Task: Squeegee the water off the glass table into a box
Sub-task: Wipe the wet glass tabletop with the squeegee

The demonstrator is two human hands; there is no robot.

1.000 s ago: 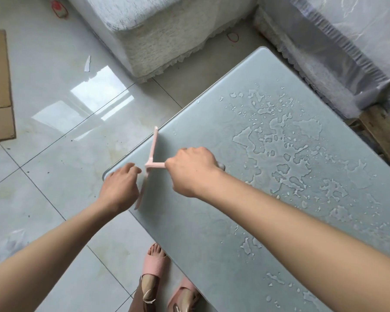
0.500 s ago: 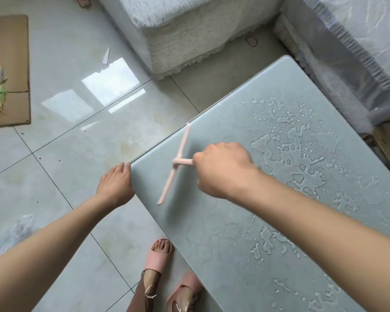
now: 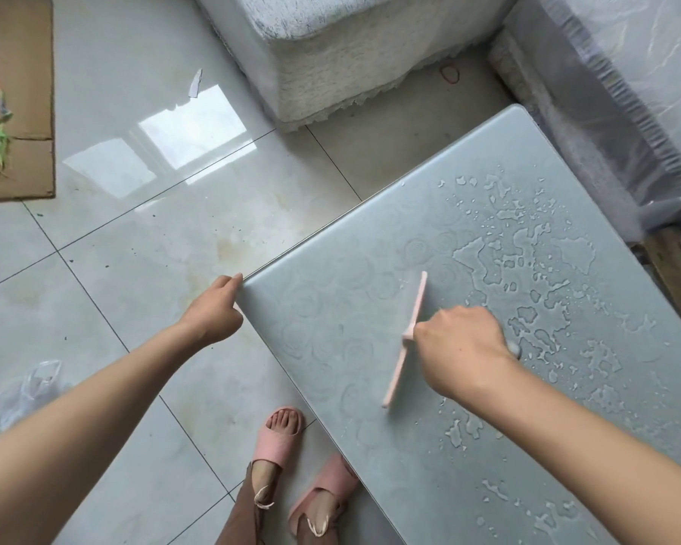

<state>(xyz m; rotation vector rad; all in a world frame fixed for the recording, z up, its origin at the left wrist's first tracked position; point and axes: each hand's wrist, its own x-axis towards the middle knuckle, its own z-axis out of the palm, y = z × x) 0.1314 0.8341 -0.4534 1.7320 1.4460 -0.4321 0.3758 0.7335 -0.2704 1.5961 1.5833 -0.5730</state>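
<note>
Hands sit apart: the right hand [image 3: 459, 350] clenches the handle of a pink squeegee [image 3: 417, 304], whose blade lies on the glass bench [image 3: 331, 328] at the edge of the puddled water [image 3: 574, 249]. The left hand [image 3: 213, 312] grips the bench's near corner, fingers curled.

The squeegee [image 3: 415, 308] is lying across the glass table [image 3: 323, 308], the water [image 3: 527, 261] spreading to its right. The right hand [image 3: 460, 352] is gripping its handle; the left hand [image 3: 213, 312] is holding the table's left corner, with cardboard [image 3: 20, 92] lying on the floor, far left.
</note>
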